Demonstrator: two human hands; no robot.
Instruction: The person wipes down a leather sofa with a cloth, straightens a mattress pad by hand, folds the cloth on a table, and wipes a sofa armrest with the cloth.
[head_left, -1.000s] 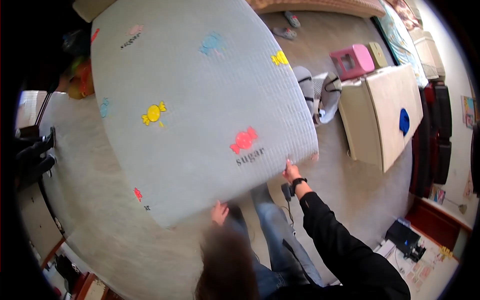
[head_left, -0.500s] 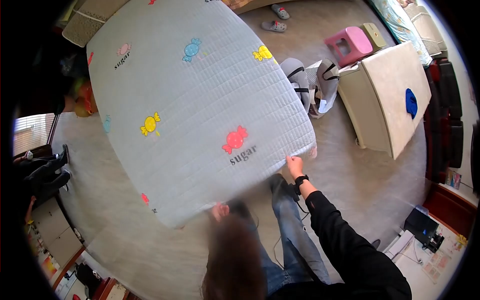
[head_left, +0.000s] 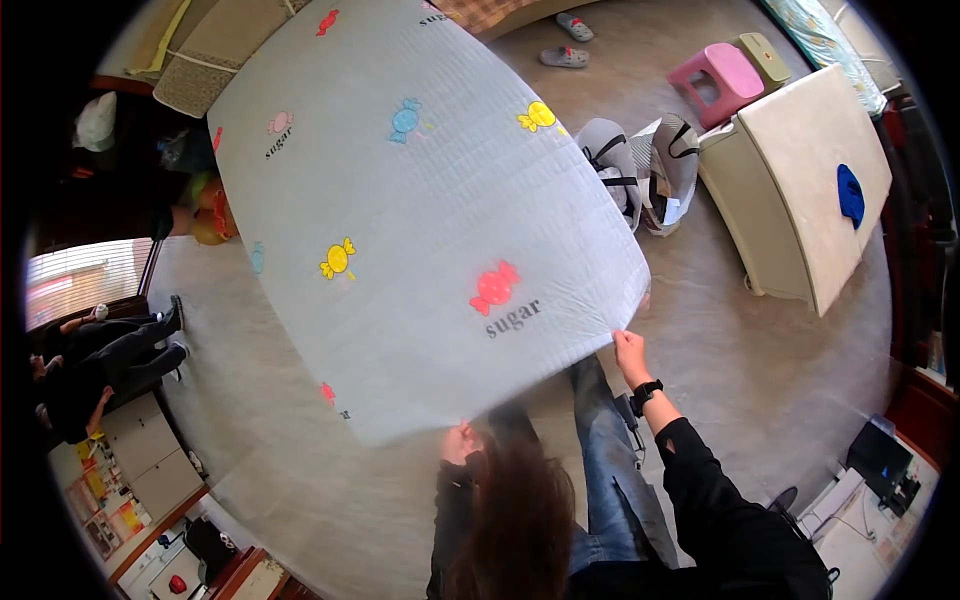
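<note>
A light grey-blue quilted sheet (head_left: 420, 200) printed with candies and the word "sugar" covers a large mattress-like shape in the middle of the view. My right hand (head_left: 630, 357), below a black wristband, pinches the sheet's edge near its lower right corner, and the cloth creases there. Further left, my left hand (head_left: 460, 442) is closed on the near edge of the same sheet. Long hair hangs down in front of my left forearm and hides part of it.
Bags (head_left: 662, 175) stand right of the sheet, beside a cream cabinet (head_left: 815, 180) with a blue cloth (head_left: 850, 196) on it. A pink stool (head_left: 722, 82) and grey clogs (head_left: 565, 57) are behind. People in dark clothes (head_left: 120, 360) are at the left.
The view has shifted, so the sheet and both hands appear further right. My right hand pulls the corner tauter, with new creases. My left hand has closed on the edge.
</note>
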